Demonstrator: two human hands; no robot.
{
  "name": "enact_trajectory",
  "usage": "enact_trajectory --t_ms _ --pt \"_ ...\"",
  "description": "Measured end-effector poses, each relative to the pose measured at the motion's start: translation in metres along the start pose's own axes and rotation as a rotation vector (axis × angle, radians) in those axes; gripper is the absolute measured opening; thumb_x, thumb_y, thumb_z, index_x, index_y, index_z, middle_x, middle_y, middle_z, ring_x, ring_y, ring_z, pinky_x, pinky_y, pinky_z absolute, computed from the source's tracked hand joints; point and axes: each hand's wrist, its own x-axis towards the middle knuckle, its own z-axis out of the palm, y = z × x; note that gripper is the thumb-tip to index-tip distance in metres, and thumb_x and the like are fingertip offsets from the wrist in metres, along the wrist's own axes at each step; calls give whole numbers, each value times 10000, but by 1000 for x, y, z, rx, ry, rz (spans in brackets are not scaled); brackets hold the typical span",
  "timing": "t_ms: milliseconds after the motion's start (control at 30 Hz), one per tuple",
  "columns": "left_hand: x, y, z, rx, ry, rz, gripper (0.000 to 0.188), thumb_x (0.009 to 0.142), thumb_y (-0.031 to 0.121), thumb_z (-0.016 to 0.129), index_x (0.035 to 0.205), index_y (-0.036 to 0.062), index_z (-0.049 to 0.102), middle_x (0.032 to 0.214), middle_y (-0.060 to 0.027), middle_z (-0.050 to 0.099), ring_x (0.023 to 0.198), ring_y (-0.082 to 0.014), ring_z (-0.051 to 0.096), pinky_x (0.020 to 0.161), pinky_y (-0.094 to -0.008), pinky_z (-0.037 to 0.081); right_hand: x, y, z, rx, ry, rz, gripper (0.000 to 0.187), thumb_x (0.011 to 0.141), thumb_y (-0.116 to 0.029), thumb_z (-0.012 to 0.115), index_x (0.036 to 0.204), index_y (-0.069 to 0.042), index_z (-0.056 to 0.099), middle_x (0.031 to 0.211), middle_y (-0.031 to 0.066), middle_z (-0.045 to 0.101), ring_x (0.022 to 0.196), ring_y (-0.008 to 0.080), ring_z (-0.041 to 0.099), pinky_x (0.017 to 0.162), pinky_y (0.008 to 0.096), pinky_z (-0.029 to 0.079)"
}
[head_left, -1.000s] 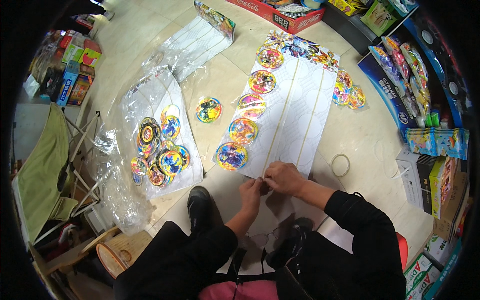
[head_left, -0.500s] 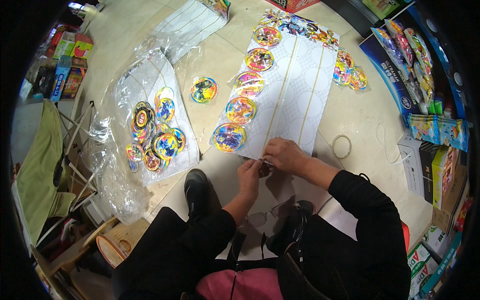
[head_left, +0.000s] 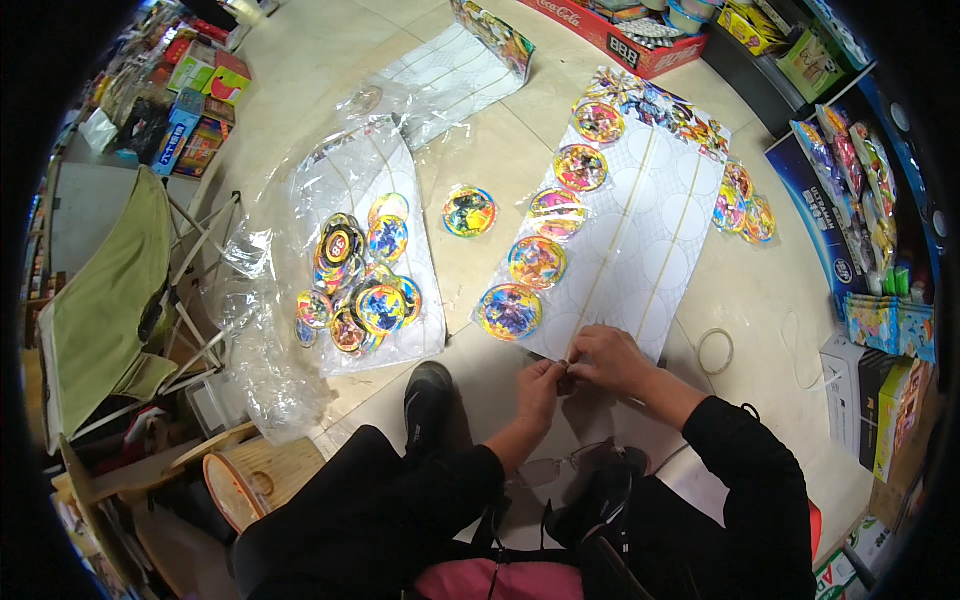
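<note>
A large white card [head_left: 655, 290] lies on the floor before me, with a colourful cartoon header at its far end and rows of blank circles. Round picture discs [head_left: 511, 312] in clear wrappers line its left side. Thin yellowish strips [head_left: 612, 247] run lengthwise down it. At the card's near edge, where one strip ends, my left hand [head_left: 538, 390] and my right hand [head_left: 607, 358] meet with fingertips pinched together. Whatever is between them is too small to make out. A single wrapped disc [head_left: 469, 211] lies left of the card, and several overlapping discs [head_left: 758, 219] lie to its right.
To the left, a disc pile [head_left: 382, 309] rests on another card amid crumpled clear plastic [head_left: 265, 350]. A third card [head_left: 465, 75] lies beyond. A pale ring [head_left: 715, 351] sits right of my hands. A green folding chair [head_left: 105, 310] and packaged goods [head_left: 850, 190] border the floor.
The view has shifted, so the whole scene sits further right and lower. Both hands stay pinched together at the card's near edge, and the discs lie as before.
</note>
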Motion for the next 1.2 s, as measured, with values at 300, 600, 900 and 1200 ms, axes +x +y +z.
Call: enact_trajectory --t_ms 300,600,900,1200 --pt "4 -7 -5 43 11 -3 180 962 133 568 902 -9 661 852 -107 710 730 -212 710 697 -333 574 0 0 1 -15 -8 -35 147 737 -206 751 786 -85 683 865 83 668 898 300 653 807 428 519" --pt "5 -9 6 15 45 22 234 948 166 606 816 -12 681 757 -66 677 657 -152 630 618 -292 496 -2 10 1 34 19 5 136 751 -190 727 794 -70 681 850 107 664 865 327 651 767 443 523" --pt "15 -37 -13 238 62 138 266 926 225 631 867 -18 719 776 -68 694 734 -117 616 660 -296 492 -7 29 19 -12 16 -73 130 805 -216 728 794 -89 698 852 116 666 857 325 655 781 441 519" --pt "16 -32 -9 112 53 32 255 945 198 614 855 -7 736 777 -67 707 731 -126 641 651 -282 501 -7 34 34 -61 152 -197 87 728 -153 706 727 -72 674 825 139 645 809 344 631 738 445 521"
